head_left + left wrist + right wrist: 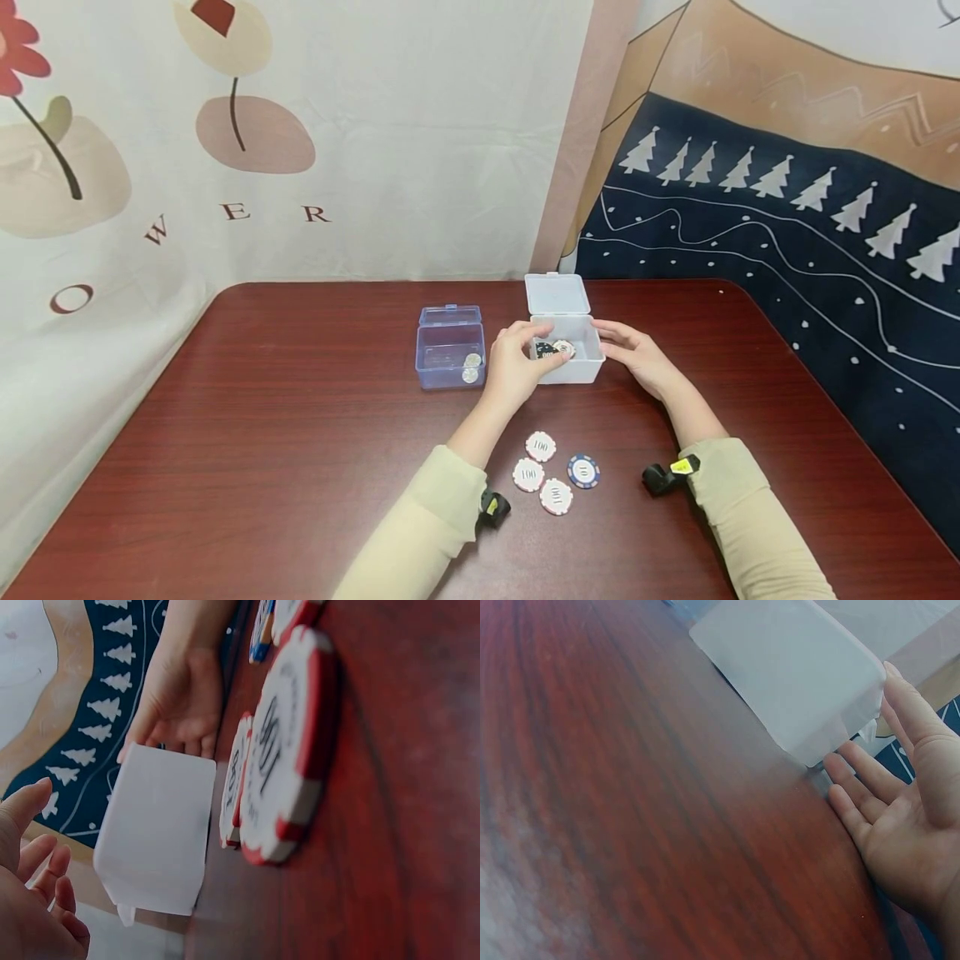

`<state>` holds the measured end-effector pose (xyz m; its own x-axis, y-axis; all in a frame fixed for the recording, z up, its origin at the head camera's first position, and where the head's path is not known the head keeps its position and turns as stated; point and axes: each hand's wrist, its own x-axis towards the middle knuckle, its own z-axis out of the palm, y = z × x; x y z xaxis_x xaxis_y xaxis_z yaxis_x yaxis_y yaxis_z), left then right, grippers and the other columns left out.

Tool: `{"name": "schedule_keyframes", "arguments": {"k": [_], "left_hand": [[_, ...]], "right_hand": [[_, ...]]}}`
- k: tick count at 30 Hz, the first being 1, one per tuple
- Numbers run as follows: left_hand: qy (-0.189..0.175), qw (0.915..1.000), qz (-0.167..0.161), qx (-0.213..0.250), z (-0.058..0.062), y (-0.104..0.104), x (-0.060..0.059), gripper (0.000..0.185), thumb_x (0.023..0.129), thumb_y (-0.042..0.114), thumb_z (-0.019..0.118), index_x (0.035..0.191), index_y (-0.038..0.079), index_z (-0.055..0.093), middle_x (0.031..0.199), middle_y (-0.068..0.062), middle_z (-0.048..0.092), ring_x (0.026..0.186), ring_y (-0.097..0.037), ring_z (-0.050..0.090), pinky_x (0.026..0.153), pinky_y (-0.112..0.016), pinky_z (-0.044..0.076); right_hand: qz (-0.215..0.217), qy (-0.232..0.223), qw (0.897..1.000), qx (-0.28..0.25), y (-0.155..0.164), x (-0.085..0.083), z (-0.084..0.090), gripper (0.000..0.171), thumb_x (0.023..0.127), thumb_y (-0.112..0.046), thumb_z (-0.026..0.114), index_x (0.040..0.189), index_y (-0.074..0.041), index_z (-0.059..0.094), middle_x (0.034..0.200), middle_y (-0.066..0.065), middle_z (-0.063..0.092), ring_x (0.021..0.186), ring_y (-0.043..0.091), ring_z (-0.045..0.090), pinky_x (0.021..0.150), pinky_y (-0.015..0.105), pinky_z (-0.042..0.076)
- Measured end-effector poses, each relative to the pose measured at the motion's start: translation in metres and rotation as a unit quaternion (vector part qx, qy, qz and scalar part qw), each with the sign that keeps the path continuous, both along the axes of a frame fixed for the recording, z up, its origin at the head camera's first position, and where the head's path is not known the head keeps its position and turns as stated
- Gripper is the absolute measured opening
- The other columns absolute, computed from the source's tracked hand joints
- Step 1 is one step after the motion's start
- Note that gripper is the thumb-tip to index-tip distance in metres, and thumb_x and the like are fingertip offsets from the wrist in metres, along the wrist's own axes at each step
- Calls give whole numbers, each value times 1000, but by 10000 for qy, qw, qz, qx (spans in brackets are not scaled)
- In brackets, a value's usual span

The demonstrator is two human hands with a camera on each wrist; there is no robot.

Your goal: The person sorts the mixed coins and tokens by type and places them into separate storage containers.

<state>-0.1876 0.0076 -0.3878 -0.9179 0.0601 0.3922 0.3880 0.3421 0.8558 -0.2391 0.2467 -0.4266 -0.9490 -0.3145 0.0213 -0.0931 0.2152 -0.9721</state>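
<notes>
A white plastic box (pixel 572 372) stands at the back of the table, its lid (pixel 557 293) raised. Inside it lie a black poker chip (pixel 545 350) and a whitish chip (pixel 564 347). My left hand (pixel 517 358) is over the box's left side, thumb and fingers spread apart with nothing between them. On the other side, my right hand (pixel 637 354) rests its thumb and fingertips against the right wall, fingers relaxed. Nearer me lie several white-and-red poker chips (pixel 557 497) marked 100 and a blue-and-white chip (pixel 583 472) marked 10.
Left of the white box stands a see-through blue box (pixel 450 379), lid open, with silver coins (pixel 471 367) inside. The reddish-brown table (pixel 300 433) ends at a curtain (pixel 420 167) behind. Wrist cameras (pixel 495 508) are strapped at both sleeves.
</notes>
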Motion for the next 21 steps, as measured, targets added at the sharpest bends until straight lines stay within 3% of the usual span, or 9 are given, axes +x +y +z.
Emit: {"name": "schedule_keyframes", "arguments": {"k": [6, 13, 21], "left_hand": [[60, 9999, -154, -30, 2, -5, 11, 44, 72, 20, 85, 112, 5, 71, 105, -1, 67, 87, -24, 52, 72, -32, 41], [-133, 9988, -461, -80, 1, -10, 23, 45, 73, 18, 84, 113, 5, 71, 106, -1, 66, 94, -32, 54, 76, -39, 45], [-21, 9964, -734, -413, -6, -14, 34, 45, 71, 19, 85, 111, 4, 71, 105, -1, 66, 93, -30, 57, 85, -43, 42]], "right_hand": [[-13, -25, 10000, -8, 0, 1, 1, 53, 95, -16, 61, 142, -2, 42, 142, 21, 43, 129, 33, 39, 107, 52, 25], [-36, -21, 10000, -34, 0, 1, 0, 52, 94, -17, 61, 142, -3, 44, 141, 21, 44, 127, 32, 42, 107, 51, 26], [-21, 24, 10000, -34, 0, 1, 0, 52, 94, -16, 61, 142, -3, 44, 140, 21, 45, 127, 30, 43, 106, 51, 27]]}}
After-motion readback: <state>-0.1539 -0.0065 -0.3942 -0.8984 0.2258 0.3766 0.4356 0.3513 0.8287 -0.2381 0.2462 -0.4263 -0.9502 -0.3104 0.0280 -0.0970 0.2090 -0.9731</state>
